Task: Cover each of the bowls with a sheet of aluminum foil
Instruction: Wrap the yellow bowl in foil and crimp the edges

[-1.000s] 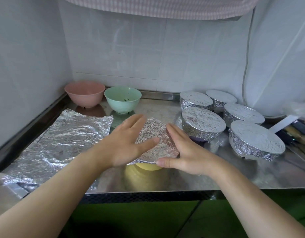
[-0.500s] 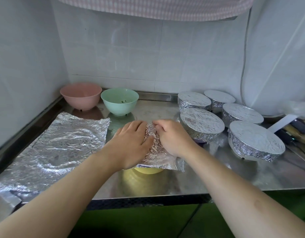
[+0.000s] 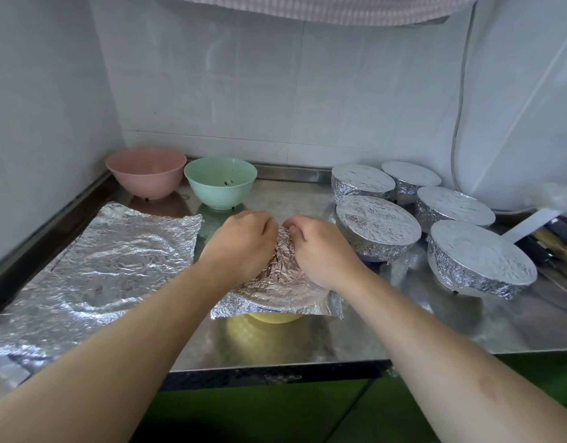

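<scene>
Hands: left (image 3: 242, 243), right (image 3: 320, 247) curled, gripping foil sheet (image 3: 277, 294) | beneath them: yellow bowl (image 3: 275, 316)

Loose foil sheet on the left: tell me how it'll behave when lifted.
The foil sheet looks thin and heavily crinkled, so it will probably flop and sag. It likely weighs almost nothing. Its wrinkles suggest it creases or tears easily under a rough grip.

My steel counter (image 3: 307, 340) carries a pink bowl (image 3: 146, 172) and a green bowl (image 3: 220, 182) at the back left, both uncovered. A crinkled spare foil sheet (image 3: 100, 266) lies flat along the left side. In the middle stands a yellow bowl (image 3: 277, 317) under foil (image 3: 275, 292). Five foil-covered bowls (image 3: 378, 228) cluster at the right, with some utensils (image 3: 550, 238) at the far right edge.
</scene>
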### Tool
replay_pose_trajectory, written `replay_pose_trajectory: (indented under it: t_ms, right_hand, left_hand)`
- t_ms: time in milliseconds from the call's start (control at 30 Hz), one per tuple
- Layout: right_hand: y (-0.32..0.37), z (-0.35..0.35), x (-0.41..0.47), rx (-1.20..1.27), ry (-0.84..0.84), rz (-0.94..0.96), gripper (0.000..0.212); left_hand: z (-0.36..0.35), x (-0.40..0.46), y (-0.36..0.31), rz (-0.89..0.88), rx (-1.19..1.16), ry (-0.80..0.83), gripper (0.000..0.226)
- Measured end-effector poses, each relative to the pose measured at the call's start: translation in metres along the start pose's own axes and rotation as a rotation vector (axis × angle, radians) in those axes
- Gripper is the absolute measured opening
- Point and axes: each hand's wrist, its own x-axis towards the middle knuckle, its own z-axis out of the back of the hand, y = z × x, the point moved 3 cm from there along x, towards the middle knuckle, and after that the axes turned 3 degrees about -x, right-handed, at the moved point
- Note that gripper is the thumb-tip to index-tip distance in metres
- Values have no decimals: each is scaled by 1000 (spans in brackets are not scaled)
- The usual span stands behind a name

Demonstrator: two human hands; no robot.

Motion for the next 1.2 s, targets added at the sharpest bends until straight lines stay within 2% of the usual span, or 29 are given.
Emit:
replay_pose_trajectory:
  t_ms: [133,300,467,533,600,700,800,900,1000,1100,1200]
  right_hand:
    - [4,1,-3,-15,-9,5,32]
    - [16,6,-9,38,12,-63,30]
    - [11,13,-37,265,-129,-330,32]
    - [10,5,-47,320,-153,-384,32]
    - [9,-6,-50,342,-193,-383,25]
    - [6,-13,-52,352,-274,-395,28]
    - [3,-13,-54,430,-263,-411,22]
    - [1,-12,-58,498,-246,-434,30]
    - [1,-9,-59,469,-245,-423,28]
    - [0,-4,-55,447,-201,-372,30]
    - [-2,1,-46,435,-94,-302,34]
  left_hand:
    - [8,-11,-4,49,-77,-61,28]
    - [0,-23,-4,31,30,-23,26]
    - [-1,-26,-5,41,58,-58,32]
    - [-2,-25,-5,58,65,-66,32]
    - [-3,-25,-5,55,62,-65,31]
    - [-4,-25,-5,54,66,-64,31]
    - [-5,-23,-3,49,74,-67,29]
    - [-4,-23,-3,39,87,-62,29]
    - [-3,-21,-4,24,154,37,34]
    - [-3,-13,-7,-59,234,204,56]
    - [-4,-6,-13,-111,143,272,48]
